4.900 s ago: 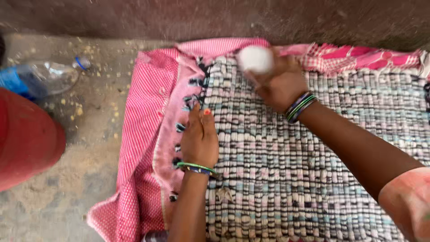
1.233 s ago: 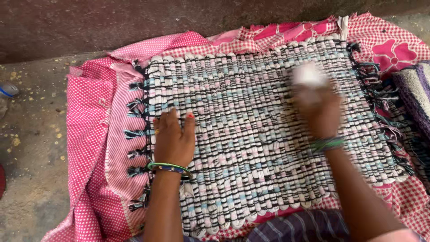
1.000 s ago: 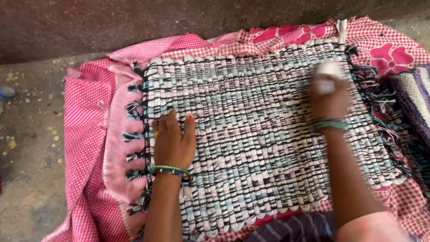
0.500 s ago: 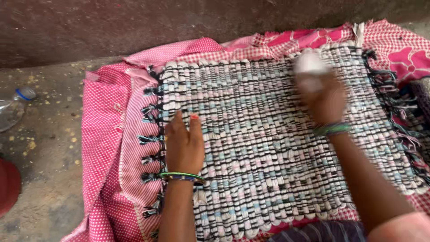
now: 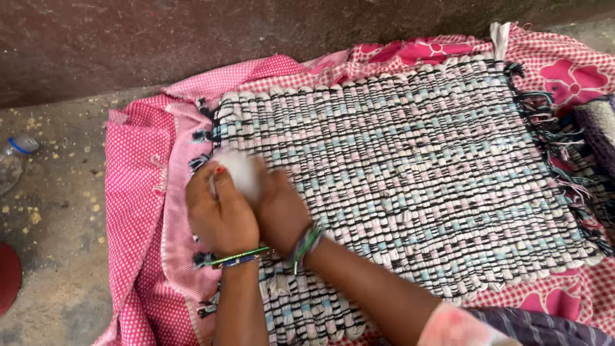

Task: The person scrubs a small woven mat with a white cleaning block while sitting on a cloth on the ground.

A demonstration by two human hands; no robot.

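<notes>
Both hands sit close together at the left end of the woven mat (image 5: 410,166). The white ball (image 5: 237,172) is between them, just past the fingertips, resting on the mat near its left edge w/ the dark tassels (image 5: 202,134).

Left hand (image 5: 220,216): fingers bent, thumb side pressed on the left of the ball. It touches the ball, but I can't tell if it grips it. Green and blue bangle (image 5: 238,259) on that wrist.

Right hand (image 5: 279,211): curled round the right side of the ball, fingers closed on it. The ball looks a bit blurry. Striped bangles (image 5: 306,246) on that wrist; the arm comes in from the bottom right, across the mat.

The mat is white, pink, blue and black, and lies flat on a pink cloth (image 5: 138,186) w/ small white dots. The cloth has big pink flowers on the right side. More dark fringe at the mat's right end.

Left of the cloth: bare dirt floor (image 5: 57,243), and a clear plastic bottle (image 5: 14,165) w/ a blue ring, well apart from the hands. A dark wall (image 5: 192,32) runs along the top.
</notes>
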